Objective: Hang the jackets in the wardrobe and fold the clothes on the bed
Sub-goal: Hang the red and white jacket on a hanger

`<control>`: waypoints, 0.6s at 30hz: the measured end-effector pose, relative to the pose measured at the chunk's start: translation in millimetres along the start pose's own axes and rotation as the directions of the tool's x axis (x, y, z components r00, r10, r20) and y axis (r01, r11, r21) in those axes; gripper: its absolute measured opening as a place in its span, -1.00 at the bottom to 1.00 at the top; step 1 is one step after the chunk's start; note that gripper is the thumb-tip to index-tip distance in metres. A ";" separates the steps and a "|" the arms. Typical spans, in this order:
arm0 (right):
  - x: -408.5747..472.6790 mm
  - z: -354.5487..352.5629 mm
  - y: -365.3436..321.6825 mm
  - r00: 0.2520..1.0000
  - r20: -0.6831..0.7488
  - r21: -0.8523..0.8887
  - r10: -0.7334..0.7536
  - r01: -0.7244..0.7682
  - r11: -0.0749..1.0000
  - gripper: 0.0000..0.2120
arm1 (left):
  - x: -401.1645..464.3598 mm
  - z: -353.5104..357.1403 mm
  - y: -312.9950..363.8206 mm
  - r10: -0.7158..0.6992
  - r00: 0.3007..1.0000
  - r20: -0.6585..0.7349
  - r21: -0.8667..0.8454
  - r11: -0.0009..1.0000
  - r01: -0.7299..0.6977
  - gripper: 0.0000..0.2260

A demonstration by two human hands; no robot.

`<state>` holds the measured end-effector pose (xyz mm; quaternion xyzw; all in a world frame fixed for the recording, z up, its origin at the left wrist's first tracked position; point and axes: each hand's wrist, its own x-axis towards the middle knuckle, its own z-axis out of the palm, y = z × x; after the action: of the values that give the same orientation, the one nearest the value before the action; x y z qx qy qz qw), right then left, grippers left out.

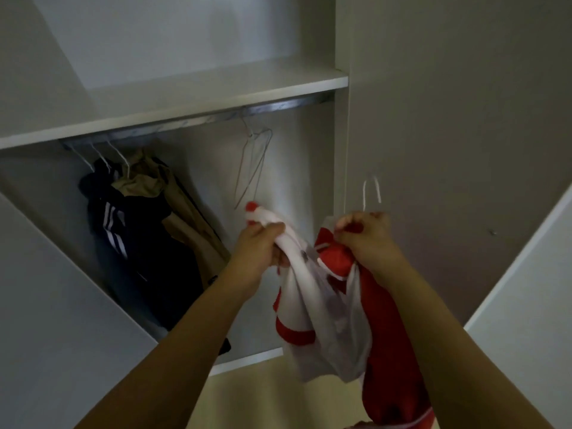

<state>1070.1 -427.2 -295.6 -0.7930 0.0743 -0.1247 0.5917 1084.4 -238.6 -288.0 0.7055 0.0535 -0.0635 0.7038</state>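
I hold a red and white jacket [322,308] up in front of the open wardrobe. My left hand [258,246] grips a white fold of the jacket near its collar. My right hand [366,235] pinches the red part together with a white hanger [371,193], whose hook sticks up above my fingers. The rest of the hanger is hidden in the cloth. The metal rail [216,117] runs under the shelf, above and behind my hands.
A dark jacket with white stripes [130,239] and a beige jacket [173,199] hang at the rail's left end. Bare wire hangers [252,162] dangle near the middle. A white shelf [198,100] sits above the rail. The wardrobe's side panel [342,168] stands right of the opening.
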 end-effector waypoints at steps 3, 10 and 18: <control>-11.9 1.2 6.2 0.991 0.131 -0.022 -0.034 0.037 0.999 -0.75 | 4.2 -3.3 11.4 0.032 0.999 0.031 -0.070 0.997 -0.029 -0.83; -15.5 12.0 10.6 0.972 0.219 -0.059 -0.089 0.104 0.993 -0.80 | 7.2 7.1 21.9 0.099 0.994 0.041 0.006 0.995 -0.099 -0.85; -4.2 43.5 7.4 0.953 0.265 -0.348 -0.145 0.235 0.908 -0.89 | 11.6 -10.9 25.6 0.032 0.998 -0.051 -0.032 0.999 -0.033 -0.86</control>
<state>1078.7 -388.2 -314.9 -0.9039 -0.0513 -0.0719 0.4185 1100.2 -228.0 -264.7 0.6961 0.0608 -0.0335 0.7146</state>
